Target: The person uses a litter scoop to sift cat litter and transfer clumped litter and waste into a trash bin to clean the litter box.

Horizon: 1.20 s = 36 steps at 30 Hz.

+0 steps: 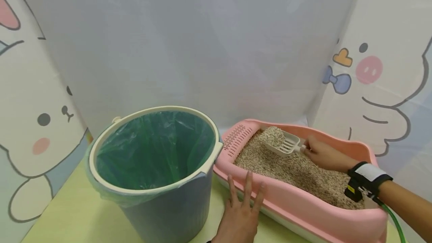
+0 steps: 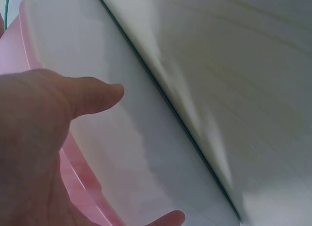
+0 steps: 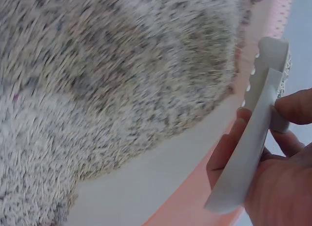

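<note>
My right hand [image 1: 315, 153] grips the handle of a pale slotted litter scoop [image 1: 288, 143], held above the litter. A heap of litter [image 1: 272, 136] lies in the scoop's front end. In the right wrist view my fingers and thumb wrap the scoop handle [image 3: 243, 162]. Below it, tan granular litter [image 1: 297, 179] fills the pink litter box [image 1: 303, 201]. My left hand [image 1: 239, 218] has its fingers spread and straight, the fingertips against the box's near side. From the left wrist view, the thumb [image 2: 97, 95] lies along the box's white lower wall [image 2: 126, 138].
Left of the litter box stands a grey-blue bin [image 1: 168, 213] with a cream rim and a green plastic liner [image 1: 158, 149]. Both stand on a yellow-green table [image 1: 74, 213]. A pale curtain [image 1: 202, 48] with cartoon animals hangs behind. A green cable trails from the right wrist.
</note>
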{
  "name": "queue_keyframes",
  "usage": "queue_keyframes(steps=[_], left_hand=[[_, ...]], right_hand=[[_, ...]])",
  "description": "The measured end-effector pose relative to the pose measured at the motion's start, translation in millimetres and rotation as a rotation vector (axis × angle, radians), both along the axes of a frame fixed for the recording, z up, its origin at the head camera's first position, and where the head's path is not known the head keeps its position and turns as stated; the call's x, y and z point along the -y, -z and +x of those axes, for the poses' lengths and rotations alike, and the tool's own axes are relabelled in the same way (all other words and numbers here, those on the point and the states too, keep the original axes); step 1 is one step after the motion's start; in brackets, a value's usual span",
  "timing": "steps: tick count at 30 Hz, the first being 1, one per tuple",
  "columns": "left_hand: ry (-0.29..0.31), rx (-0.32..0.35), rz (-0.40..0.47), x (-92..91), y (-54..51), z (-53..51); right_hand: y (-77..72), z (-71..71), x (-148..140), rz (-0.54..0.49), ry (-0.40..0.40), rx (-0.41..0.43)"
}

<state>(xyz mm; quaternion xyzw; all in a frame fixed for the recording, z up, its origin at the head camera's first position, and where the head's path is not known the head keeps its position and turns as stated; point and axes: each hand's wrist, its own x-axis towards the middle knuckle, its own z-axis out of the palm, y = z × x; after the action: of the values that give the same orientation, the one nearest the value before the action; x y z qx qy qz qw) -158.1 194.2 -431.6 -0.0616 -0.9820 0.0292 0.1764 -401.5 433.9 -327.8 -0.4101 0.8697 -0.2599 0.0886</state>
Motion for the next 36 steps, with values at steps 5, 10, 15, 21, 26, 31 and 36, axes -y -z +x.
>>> queue_keyframes(steps=[5,10,15,21,26,31,36], left_hand=[[-0.005,-0.034,-0.024,1.3,1.5,0.7],[-0.019,-0.098,-0.036,2.6,4.3,0.9],[-0.019,-0.107,-0.042,1.3,6.4,1.0],[-0.003,-0.119,-0.049,-0.7,6.0,1.6],[0.006,-0.115,-0.039,-2.1,4.9,1.5],[0.003,-0.100,-0.036,-2.2,3.2,1.1],[0.006,-0.079,-0.032,-2.2,1.7,1.6]], right_hand=[[-13.7,7.3,-5,-0.054,0.029,0.114],[-19.6,8.3,-8,-0.086,0.018,0.183],[-22.5,6.3,-6,-0.173,0.022,0.294],[-32.0,2.4,-5,-0.219,0.038,0.337],[-38.4,-0.5,-3,-0.259,0.072,0.357],[-39.7,-1.2,-7,-0.239,0.050,0.210],[-38.6,1.0,-11,-0.168,0.040,0.025]])
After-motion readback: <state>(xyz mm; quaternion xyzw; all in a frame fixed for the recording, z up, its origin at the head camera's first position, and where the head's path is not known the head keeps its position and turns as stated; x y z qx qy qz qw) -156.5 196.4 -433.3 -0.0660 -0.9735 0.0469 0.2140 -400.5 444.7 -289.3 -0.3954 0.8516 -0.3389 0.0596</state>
